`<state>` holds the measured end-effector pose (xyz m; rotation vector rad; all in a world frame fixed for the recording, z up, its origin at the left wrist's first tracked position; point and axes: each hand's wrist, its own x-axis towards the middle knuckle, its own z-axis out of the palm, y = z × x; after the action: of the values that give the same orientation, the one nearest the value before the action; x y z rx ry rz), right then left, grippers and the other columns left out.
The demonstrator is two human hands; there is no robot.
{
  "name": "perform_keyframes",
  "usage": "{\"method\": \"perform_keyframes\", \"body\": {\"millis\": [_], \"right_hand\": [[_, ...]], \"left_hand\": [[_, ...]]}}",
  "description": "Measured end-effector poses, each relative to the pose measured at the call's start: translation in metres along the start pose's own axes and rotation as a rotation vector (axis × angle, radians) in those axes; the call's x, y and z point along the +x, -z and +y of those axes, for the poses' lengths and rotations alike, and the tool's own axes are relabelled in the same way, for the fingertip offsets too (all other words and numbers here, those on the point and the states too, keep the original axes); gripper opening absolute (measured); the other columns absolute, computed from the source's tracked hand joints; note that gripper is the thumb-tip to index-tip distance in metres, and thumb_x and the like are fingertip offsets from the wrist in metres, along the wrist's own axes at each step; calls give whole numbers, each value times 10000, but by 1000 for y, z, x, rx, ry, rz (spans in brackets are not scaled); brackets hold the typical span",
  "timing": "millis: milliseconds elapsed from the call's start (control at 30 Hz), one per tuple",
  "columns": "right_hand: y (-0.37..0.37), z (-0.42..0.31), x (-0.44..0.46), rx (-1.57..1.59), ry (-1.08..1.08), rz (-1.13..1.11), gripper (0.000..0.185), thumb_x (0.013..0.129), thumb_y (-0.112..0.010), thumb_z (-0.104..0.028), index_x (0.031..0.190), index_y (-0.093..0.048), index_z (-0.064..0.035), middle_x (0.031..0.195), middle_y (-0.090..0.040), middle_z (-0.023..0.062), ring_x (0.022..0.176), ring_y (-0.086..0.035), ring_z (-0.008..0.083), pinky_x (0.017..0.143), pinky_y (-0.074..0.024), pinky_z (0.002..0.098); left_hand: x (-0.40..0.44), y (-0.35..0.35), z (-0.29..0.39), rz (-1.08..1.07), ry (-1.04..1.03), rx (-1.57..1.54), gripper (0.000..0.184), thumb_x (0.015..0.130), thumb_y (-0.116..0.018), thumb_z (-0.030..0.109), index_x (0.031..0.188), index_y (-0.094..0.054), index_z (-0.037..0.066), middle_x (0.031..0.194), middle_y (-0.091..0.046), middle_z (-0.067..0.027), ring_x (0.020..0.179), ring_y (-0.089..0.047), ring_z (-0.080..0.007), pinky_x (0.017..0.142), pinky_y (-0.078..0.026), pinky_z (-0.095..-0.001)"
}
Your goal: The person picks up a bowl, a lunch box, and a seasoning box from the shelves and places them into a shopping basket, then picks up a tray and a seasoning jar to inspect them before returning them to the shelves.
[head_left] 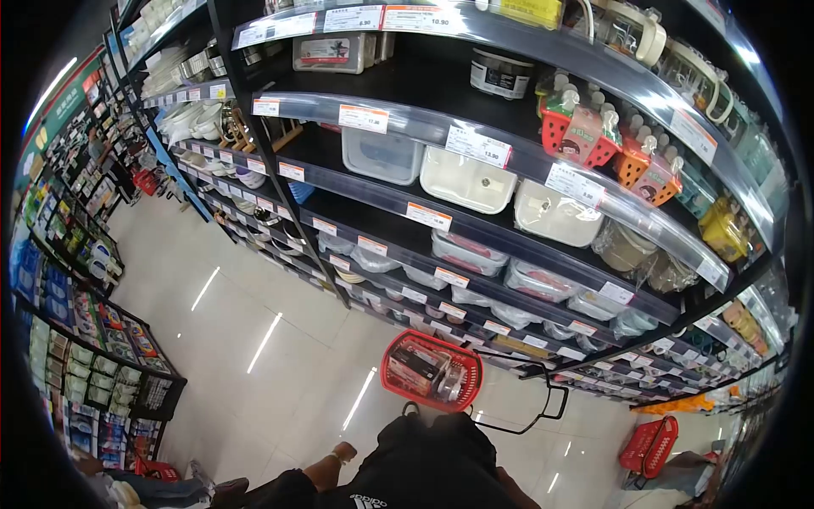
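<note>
My left hand (345, 450) hangs low beside my dark clothing, with a band at the wrist. It is small in view, its fingers are not clear, and nothing can be made out in it. Of my right arm only a bit of forearm (514, 489) shows at the bottom edge; the right hand is hidden. On the floor just ahead of my body stands a red shopping basket (391, 392) holding a dark box (419, 363) and some clear-wrapped items. A long black handle (555, 404) stretches from the basket's side toward the right.
Tall shelves carry white food containers (467, 180), red strawberry-patterned baskets (580, 134) and glass jugs (629, 32). Packaged goods fill a display (106, 339) at left. Another red basket (649, 446) is beside a person at lower right. Another person's shoes (227, 490) show at lower left.
</note>
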<state>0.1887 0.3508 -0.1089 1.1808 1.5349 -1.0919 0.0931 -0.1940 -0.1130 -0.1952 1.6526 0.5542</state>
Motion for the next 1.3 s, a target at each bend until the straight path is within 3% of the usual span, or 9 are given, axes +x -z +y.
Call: {"method": "perform_keyframes", "body": {"millis": [400, 433, 600, 667, 733, 900, 1067, 1167, 1300], "right_hand": [[37, -105, 4, -494, 1144, 42, 271, 936, -559, -241, 1041, -713, -44, 948, -714, 148, 886, -680, 250, 760, -551, 428], [29, -134, -51, 91, 421, -25, 265, 940, -547, -221, 1070, -687, -37, 970, -708, 136, 879, -682, 236, 744, -552, 394], [43, -136, -55, 122, 431, -114, 269, 916, -614, -187, 1144, -671, -56, 1063, -703, 94, 951, -677, 225, 805, -545, 358], [59, -110, 2, -951, 1511, 196, 203, 852, -663, -187, 1000, -710, -57, 949, -718, 79, 839, -695, 196, 698, -555, 356], [42, -115, -30, -378, 674, 25, 236, 746, -722, -207, 932, -732, -63, 921, -736, 110, 802, -706, 225, 697, -554, 362], [36, -111, -48, -370, 294, 47, 383, 856, -638, -394, 1008, -743, -58, 931, -732, 123, 835, -695, 246, 720, -568, 408], [26, -54, 79, -298, 667, 140, 323, 835, -610, -328, 905, -730, -35, 981, -715, 206, 894, -692, 339, 795, -538, 442], [30, -101, 16, -436, 714, 36, 314, 862, -608, -291, 940, -725, -10, 992, -722, 207, 902, -700, 308, 794, -533, 427], [24, -139, -27, -98, 512, 13, 332, 864, -648, -270, 997, -722, 26, 966, -741, 171, 880, -696, 253, 803, -537, 389]], "left_hand": [[14, 48, 110, 617, -609, -75, 321, 857, -571, 284, 927, -738, 18, 884, -732, -179, 868, -722, -293, 754, -575, -396], [16, 53, 136, 553, -419, -388, 306, 857, -594, 290, 961, -751, 49, 938, -738, -170, 925, -714, -288, 804, -567, -384], [17, 62, 187, 457, -610, -438, 311, 941, -555, 205, 1120, -669, -22, 1027, -721, -154, 831, -703, -214, 723, -568, -321], [24, 63, 183, 535, -705, -274, 289, 894, -589, 234, 1030, -706, 8, 986, -725, -172, 867, -712, -259, 774, -561, -363], [21, 58, 170, 573, -631, -182, 268, 848, -629, 267, 944, -744, 45, 925, -730, -174, 875, -715, -306, 802, -559, -410], [29, 52, 97, 304, -371, -218, 231, 800, -694, 166, 1008, -734, 73, 937, -732, -109, 837, -709, -271, 775, -580, -412], [30, 72, 40, 392, -990, 634, 227, 666, -729, 163, 877, -708, 82, 828, -704, -68, 746, -681, -265, 693, -559, -375], [-3, 59, 75, 238, -88, -713, 189, 908, -601, 148, 1064, -667, 63, 905, -707, -88, 744, -675, -200, 577, -574, -388], [-24, 69, 138, 338, -132, -703, 260, 876, -614, 138, 1101, -673, 20, 912, -709, -99, 773, -678, -226, 626, -559, -398]]}}
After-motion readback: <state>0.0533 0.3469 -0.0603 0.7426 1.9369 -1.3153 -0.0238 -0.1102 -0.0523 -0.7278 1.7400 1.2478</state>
